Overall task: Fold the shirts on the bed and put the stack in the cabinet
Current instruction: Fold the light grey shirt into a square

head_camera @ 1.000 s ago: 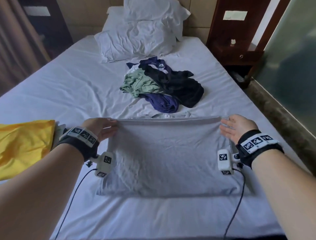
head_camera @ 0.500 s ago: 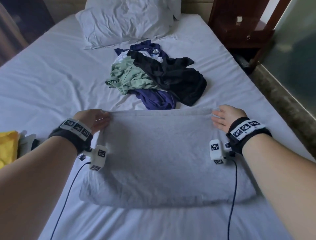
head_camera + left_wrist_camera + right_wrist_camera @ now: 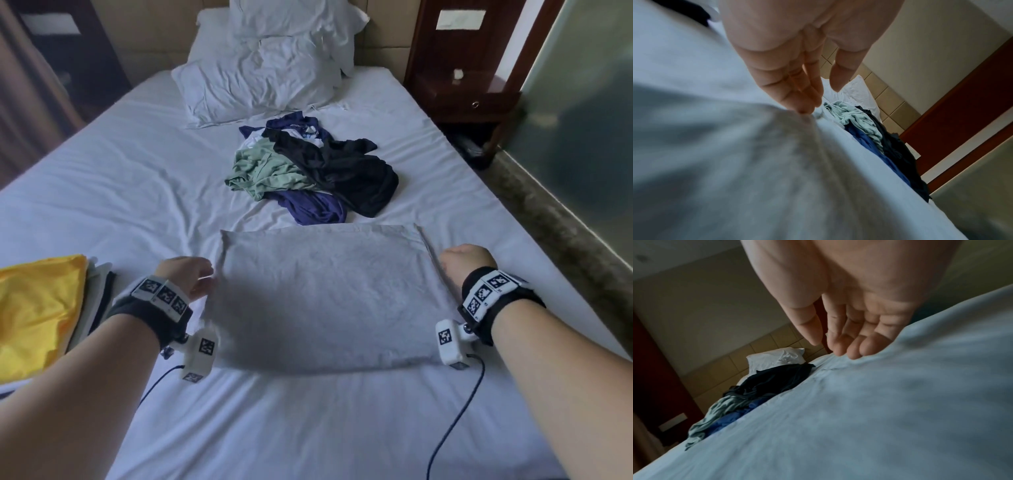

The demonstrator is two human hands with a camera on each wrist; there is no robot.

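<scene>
A grey shirt (image 3: 322, 298) lies folded into a flat rectangle on the white bed (image 3: 137, 192). My left hand (image 3: 186, 277) is at its left edge; in the left wrist view the straight fingertips (image 3: 807, 107) touch the grey shirt (image 3: 756, 162), thumb apart. At the shirt's right edge my right hand (image 3: 460, 262) hangs with relaxed fingers (image 3: 853, 352) brushing the cloth. Neither hand holds anything. Beyond the grey shirt lies a loose pile of shirts (image 3: 308, 171), green, black and dark blue. A yellow shirt (image 3: 34, 308) tops a small stack at the left.
White pillows (image 3: 267, 75) lie at the head of the bed. A dark wooden nightstand (image 3: 469, 85) stands at the back right, a frosted glass wall (image 3: 582, 137) along the right. Cables trail from both wrists over the sheet near me.
Both hands let go of the shirt's far edge and drew back toward me along its sides. The shirt now lies flat, and the view has tilted up.
</scene>
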